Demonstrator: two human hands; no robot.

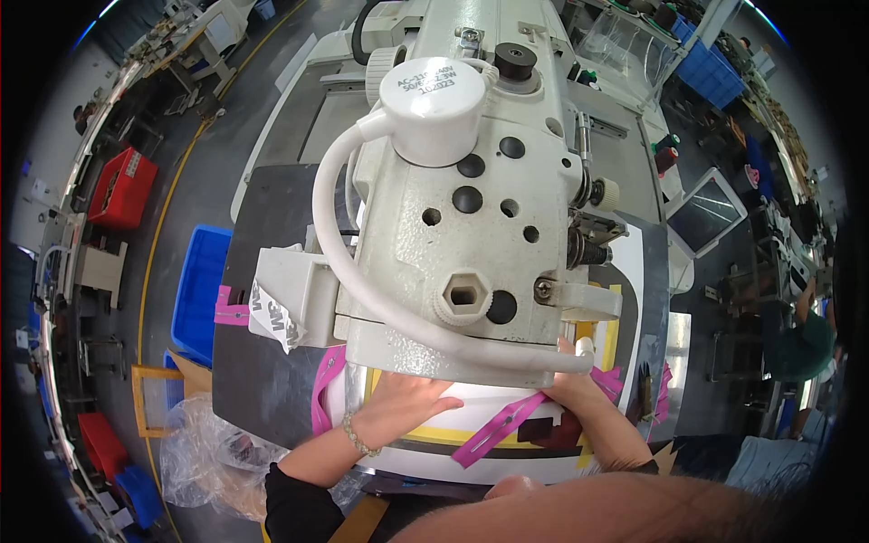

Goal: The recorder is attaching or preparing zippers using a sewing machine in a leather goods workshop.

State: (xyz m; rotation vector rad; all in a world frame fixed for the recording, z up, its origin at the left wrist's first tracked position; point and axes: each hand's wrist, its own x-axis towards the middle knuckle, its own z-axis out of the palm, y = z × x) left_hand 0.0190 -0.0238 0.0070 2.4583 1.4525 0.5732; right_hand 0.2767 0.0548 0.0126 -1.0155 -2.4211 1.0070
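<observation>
Factory floor with grey concrete is filling the background; blue plastic crates [201, 281] and red plastic bins [122, 188] are sitting well to the left of the workstation. 1 large off-white industrial sewing machine head [462, 208] is occupying the centre of the view, with a white corrugated hose [362, 281] curving down its front.

Under the machine, a flat white template board with yellow and black borders [453, 425] is lying on the dark grey work table [262, 362]. 2 hands are resting on it.

Left hand [407, 398]: lying flat, fingers spread and open, palm pressing down on the white board just below the machine's front edge. It is gripping nothing. A beaded bracelet [358, 439] is showing at the wrist.

Right hand [575, 385]: reaching up under the machine's lower right corner, fingers partly hidden by the hose end. Cannot tell whether it is pinching anything or only pressing.

A magenta tape strip [498, 430] is lying diagonally between the 2 hands, nearer the right one; more magenta strips [326, 385] are sitting just left of the left hand.

Judgement on progress: the board is already positioned under the needle area and both hands are steadying it, so loading appears done; the needle zone itself is hidden, so stitching progress cannot be read.
</observation>
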